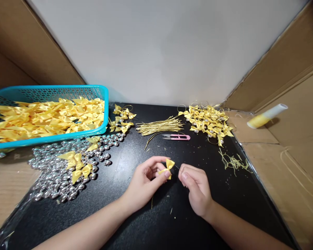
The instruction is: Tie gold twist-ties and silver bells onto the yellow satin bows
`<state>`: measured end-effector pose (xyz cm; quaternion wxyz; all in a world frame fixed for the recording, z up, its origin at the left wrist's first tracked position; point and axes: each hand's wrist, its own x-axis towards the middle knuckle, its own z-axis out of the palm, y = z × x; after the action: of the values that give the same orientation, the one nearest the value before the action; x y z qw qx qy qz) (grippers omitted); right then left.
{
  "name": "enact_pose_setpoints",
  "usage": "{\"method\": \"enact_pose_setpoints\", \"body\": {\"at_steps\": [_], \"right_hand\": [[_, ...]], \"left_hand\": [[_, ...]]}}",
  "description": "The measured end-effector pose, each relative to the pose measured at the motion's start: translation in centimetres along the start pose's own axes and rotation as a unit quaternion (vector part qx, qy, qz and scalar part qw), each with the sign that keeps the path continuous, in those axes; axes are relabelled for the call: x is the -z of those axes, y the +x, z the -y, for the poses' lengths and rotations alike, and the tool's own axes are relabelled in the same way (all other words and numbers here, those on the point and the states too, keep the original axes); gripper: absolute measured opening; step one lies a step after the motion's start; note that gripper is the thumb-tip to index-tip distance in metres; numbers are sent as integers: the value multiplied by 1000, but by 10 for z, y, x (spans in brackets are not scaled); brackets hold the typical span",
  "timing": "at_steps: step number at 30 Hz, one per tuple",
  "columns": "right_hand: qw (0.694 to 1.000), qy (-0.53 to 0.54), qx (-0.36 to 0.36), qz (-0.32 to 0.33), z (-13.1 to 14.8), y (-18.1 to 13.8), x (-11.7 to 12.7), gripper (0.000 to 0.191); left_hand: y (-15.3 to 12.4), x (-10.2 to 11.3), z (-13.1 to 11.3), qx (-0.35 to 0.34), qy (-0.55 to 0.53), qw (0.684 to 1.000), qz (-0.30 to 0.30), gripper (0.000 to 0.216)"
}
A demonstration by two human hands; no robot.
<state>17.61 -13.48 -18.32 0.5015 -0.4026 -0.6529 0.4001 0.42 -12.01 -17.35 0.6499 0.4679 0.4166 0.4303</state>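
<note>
Both forearms are bare, no sleeves in view; the left hand and right hand wear nothing

left hand: fingers curled, thumb-forefinger pinched | right hand: loosely fisted, close beside left

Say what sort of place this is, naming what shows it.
Probably a small craft assembly bench: a blue basket of yellow bows, a heap of silver beads, gold wire lengths, and a bow pinched in the left hand.
</note>
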Motion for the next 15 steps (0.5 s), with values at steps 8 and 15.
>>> {"method": "enact_pose_setpoints", "body": {"at_steps": [8, 15], "right_hand": [[998, -57, 32, 20, 3, 2, 0, 39], [997, -73, 33, 22, 4, 5, -2, 39]], "left_hand": [[0, 2, 2, 15, -35, 999, 5, 26], [0, 2, 2, 1, 7, 1000, 4, 24]]}}
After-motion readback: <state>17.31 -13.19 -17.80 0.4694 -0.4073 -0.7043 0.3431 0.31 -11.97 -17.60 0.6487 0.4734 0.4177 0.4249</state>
